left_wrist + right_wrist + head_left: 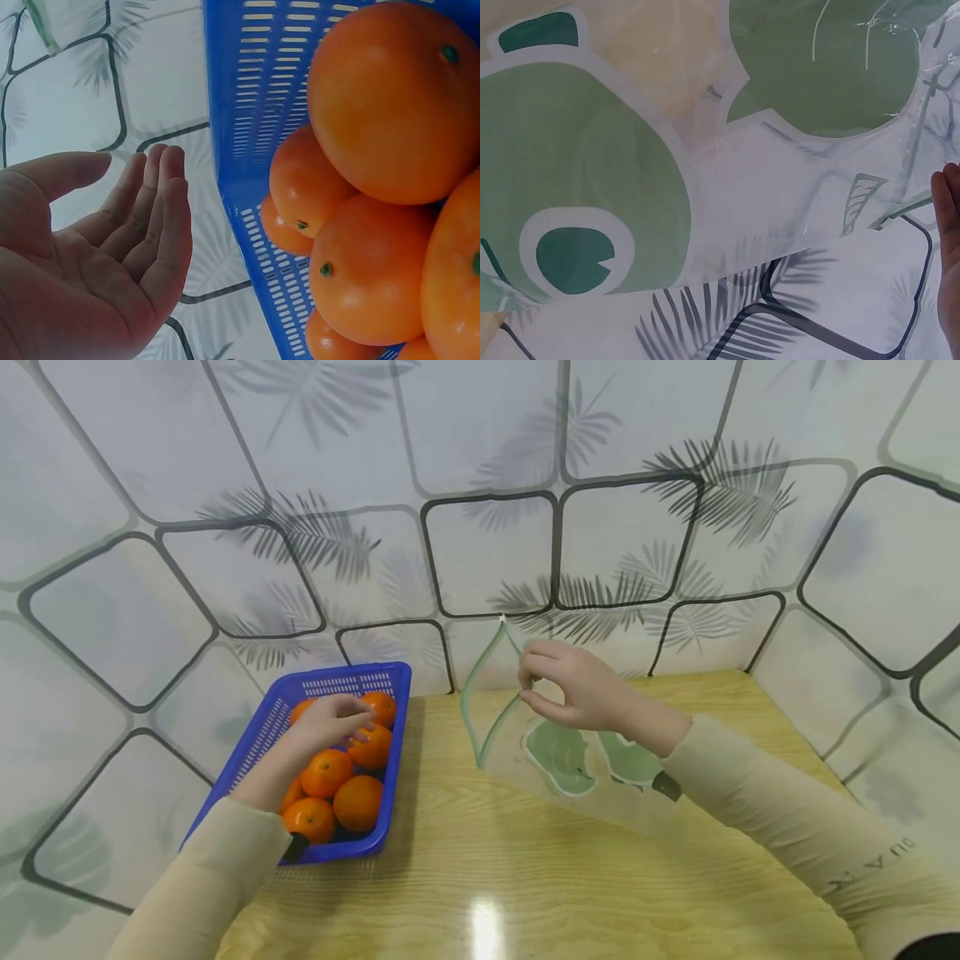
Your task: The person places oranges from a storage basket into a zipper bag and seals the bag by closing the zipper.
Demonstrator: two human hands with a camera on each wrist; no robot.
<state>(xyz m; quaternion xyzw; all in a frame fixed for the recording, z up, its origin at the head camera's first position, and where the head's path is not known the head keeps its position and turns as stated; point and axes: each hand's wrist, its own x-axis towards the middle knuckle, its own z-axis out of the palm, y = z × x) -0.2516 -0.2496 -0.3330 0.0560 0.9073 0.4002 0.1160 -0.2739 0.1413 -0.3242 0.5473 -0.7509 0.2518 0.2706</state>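
My right hand (573,683) pinches the green-edged rim of a clear zip bag (558,756) printed with green shapes, and the bag's mouth gapes toward the left. In the right wrist view the bag's printed side (607,150) fills most of the picture, with only a strip of the hand (949,255) at the right edge. Over the blue basket (393,768) of oranges (358,803) hangs my left hand (330,727). Its palm (97,277) holds nothing, its fingers loosely bent, apart from the oranges in the left wrist view.
The basket stands at the left of the wooden table (465,860), close to the back wall (495,552). That wall carries a leaf and line pattern. Another patterned surface (885,610) rises at the right.
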